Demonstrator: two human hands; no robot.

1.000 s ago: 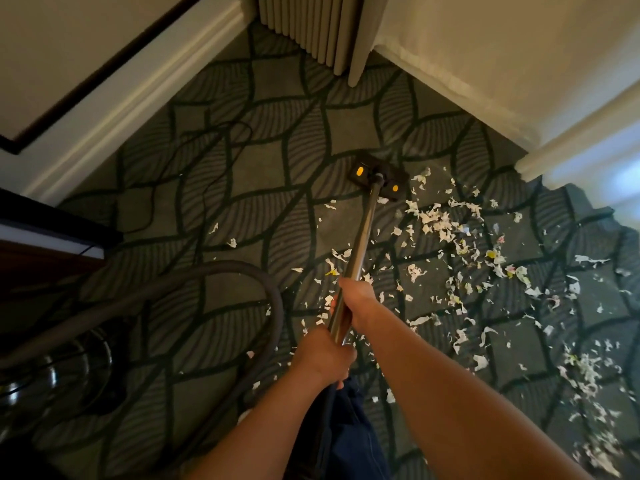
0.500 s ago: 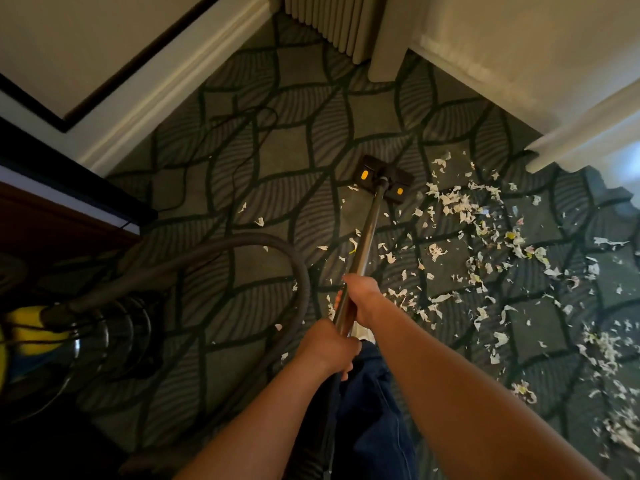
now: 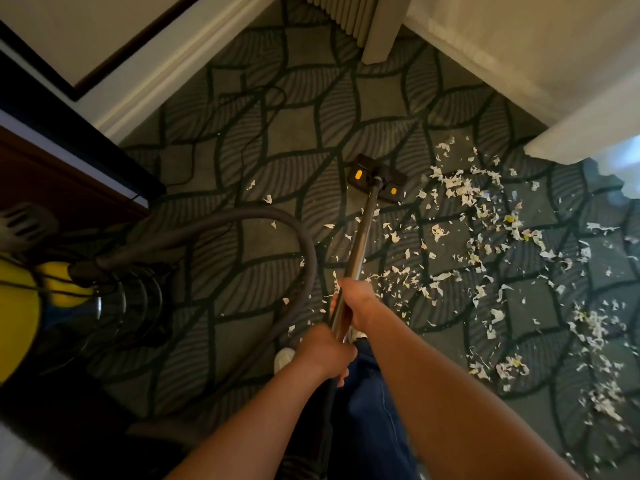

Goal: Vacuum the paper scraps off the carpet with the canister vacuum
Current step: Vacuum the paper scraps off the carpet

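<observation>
Low at 6 o'clock, both hands clench the shiny metal vacuum wand [image 3: 363, 237]: the left hand [image 3: 325, 351] is curled round its near end, and the right hand [image 3: 356, 299] is wrapped just ahead of it. From that grip the wand runs toward 12 o'clock to the flat dark floor head with two orange marks [image 3: 375, 178], which rests on the grey leaf-patterned carpet [image 3: 277, 133].

Over the last second the head has hardly shifted. The view has swung to bring the yellow canister [image 3: 20, 306] and its dark looping hose [image 3: 277, 220] in at 9 o'clock. I judge little has been cleared: the white paper scraps [image 3: 485, 237] lie thick from 1 to 4 o'clock, just beside the head.

Room is open that way until the pale draped furniture [image 3: 519, 64] at 2 o'clock. A thin black cord [image 3: 249, 133] and the white skirting board [image 3: 156, 81] hem in 10 to 11 o'clock.
</observation>
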